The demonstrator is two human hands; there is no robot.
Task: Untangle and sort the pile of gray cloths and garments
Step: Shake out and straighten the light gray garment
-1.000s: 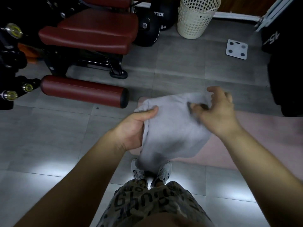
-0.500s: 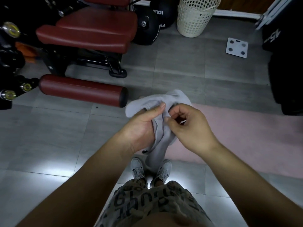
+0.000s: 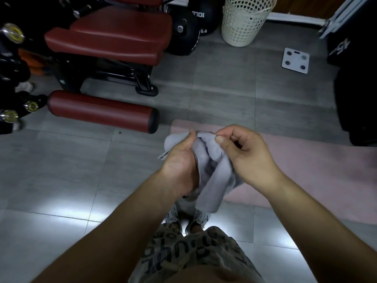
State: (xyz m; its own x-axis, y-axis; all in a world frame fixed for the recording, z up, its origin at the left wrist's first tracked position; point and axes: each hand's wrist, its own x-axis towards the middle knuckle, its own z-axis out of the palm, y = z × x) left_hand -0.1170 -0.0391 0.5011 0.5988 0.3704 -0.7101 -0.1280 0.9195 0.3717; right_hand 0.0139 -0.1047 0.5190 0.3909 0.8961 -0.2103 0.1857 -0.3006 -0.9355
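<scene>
Held in the air at centre, over the left end of a pale pink floor mat (image 3: pixel 316 166): a bunched light-gray fabric cloth (image 3: pixel 210 172), hanging in loose folds down toward a pair of white sneakers (image 3: pixel 172 216) on the gray tiled floor (image 3: pixel 61 170). Clamped on the cloth's left side, the left hand (image 3: pixel 181 160), thumb laid up along the top edge, fingers out of sight behind the fabric. Pinching a fold at the cloth's top right between thumb and forefinger, the right hand (image 3: pixel 248 156), remaining fingers curled in toward the palm. Both hands close together, parted only by the gathered fabric. No telling from these folds whether plain cloth or garment. At the near edge, patterned gray-and-black shorts (image 3: pixel 193 254). Far left, a dark red padded gym bench (image 3: pixel 114 37) on a black frame, with a dark red cylindrical roller pad (image 3: pixel 98 110) nearer, left of the hands. Just right of the bench, a black medicine ball (image 3: pixel 184 31) with white lettering; right of that, a cream perforated plastic basket (image 3: pixel 242 27), upright. Farther right on the floor, a white square bathroom scale (image 3: pixel 295 60), well apart from the mat.
</scene>
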